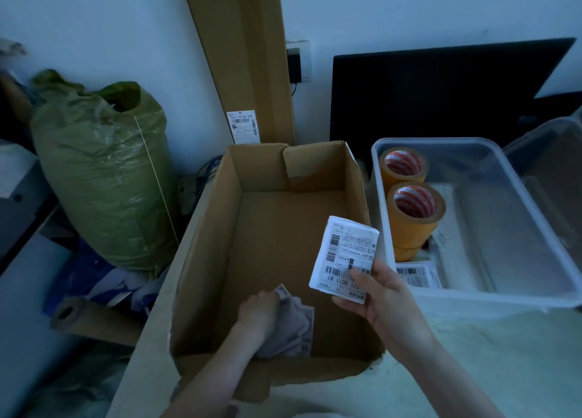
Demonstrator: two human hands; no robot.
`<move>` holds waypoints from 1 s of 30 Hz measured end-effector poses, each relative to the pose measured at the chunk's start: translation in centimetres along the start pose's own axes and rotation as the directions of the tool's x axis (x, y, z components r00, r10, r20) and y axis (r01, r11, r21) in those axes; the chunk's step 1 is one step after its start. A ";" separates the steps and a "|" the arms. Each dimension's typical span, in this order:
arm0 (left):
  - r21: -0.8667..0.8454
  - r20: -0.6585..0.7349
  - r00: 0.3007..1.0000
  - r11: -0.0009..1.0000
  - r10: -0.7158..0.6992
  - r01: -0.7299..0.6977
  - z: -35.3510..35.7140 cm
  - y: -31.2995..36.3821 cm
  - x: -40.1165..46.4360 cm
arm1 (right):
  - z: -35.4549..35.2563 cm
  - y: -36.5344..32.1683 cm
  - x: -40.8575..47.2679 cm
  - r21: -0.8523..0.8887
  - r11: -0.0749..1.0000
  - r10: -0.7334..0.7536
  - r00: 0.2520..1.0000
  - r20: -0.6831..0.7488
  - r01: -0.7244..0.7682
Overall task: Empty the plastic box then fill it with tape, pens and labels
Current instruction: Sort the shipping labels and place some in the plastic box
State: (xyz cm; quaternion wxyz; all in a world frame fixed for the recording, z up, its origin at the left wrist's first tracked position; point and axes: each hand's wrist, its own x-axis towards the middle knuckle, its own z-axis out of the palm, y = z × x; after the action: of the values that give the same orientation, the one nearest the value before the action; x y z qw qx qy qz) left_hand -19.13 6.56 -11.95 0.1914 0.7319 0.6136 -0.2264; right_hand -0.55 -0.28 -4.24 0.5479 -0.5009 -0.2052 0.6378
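A cardboard box (277, 228) sits left of the plastic box (519, 235), which holds two tape rolls (412, 216) and labels (415, 274). The right hand (374, 294) grips a label stack (343, 254); the left hand (258, 315) clutches loose labels (296, 329) inside the cardboard box.

Two bare forearms enter from the bottom edge of the head view. No sleeves, watch, rings or gloves visible. Left hand (259, 315): slender wrist, fingers mostly hidden from the camera. Right hand (382, 294): long fingers, short plain thumbnail. Dim bluish light; finer detail cannot be told.
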 end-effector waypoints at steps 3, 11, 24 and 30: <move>-0.269 -0.038 0.995 0.960 -0.091 0.077 -1.6 -1.9 -0.4 | 0.0 0.1 0.0 -0.021 1.000 -0.017 1.000 -0.013 0.016; -0.902 -0.171 0.985 0.400 0.020 -0.165 -8.4 -3.8 -6.0 | 1.1 0.6 0.2 -0.260 0.964 -0.068 0.995 -0.072 0.047; -0.755 -0.473 0.878 0.546 -0.071 -0.363 -8.6 0.1 -5.6 | 2.0 0.3 -0.6 -0.180 0.983 0.057 0.996 0.074 -0.043; -0.746 -0.474 0.880 0.521 0.022 -0.415 -7.6 1.1 -5.1 | 1.6 0.2 -0.9 -0.294 0.956 0.000 0.998 0.068 0.020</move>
State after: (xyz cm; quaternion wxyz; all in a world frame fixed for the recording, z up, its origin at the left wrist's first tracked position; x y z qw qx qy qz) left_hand -18.08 6.47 -2.81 0.4090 0.6559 0.5719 0.2748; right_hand -2.08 -0.65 -3.36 0.4632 -0.5540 -0.3186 0.6140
